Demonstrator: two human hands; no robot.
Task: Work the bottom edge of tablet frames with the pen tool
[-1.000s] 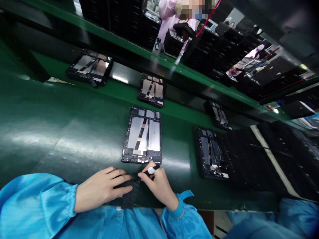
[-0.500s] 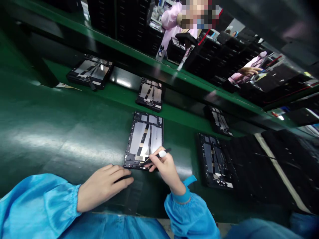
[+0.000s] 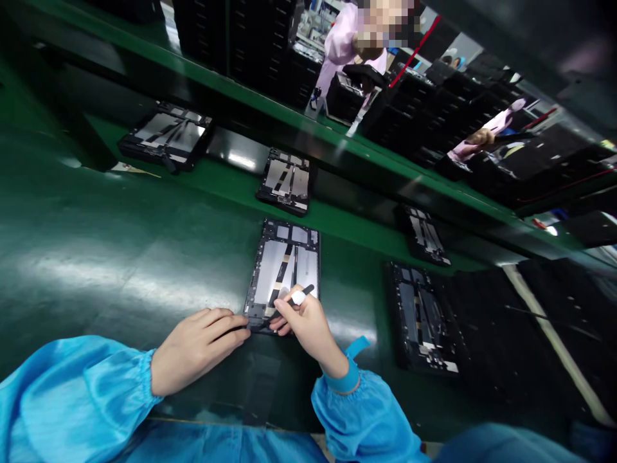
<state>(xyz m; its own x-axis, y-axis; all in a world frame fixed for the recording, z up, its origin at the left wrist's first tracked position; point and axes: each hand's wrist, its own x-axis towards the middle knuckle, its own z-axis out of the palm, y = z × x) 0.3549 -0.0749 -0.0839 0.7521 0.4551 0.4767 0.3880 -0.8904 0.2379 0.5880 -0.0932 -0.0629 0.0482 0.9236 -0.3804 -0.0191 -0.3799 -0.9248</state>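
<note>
An opened tablet (image 3: 260,263) lies on the green bench in front of me, its silver inner plate and dark flat cable showing. My right hand (image 3: 306,321) pinches a slim black tool (image 3: 309,289) with a white band (image 3: 298,298). The tool slants down to the tablet's near end; its tip is partly hidden by my fingers. My left hand (image 3: 200,347) rests on the bench with fingers stretched out. Its fingertips are at the tablet's near left corner, and whether they press on it I cannot tell.
More opened tablets lie beyond, at the back left (image 3: 166,134), back middle (image 3: 285,180) and back right (image 3: 424,235). Another tablet (image 3: 419,315) is at my right, beside black trays (image 3: 482,328). Across the green shelf rail (image 3: 270,96), a person in pink (image 3: 340,38) stands near stacked black trays.
My right hand and the tool have moved left along the tablet's near end. The left hand has shifted slightly left and up. Across the shelf, a co-worker's hand has moved.
</note>
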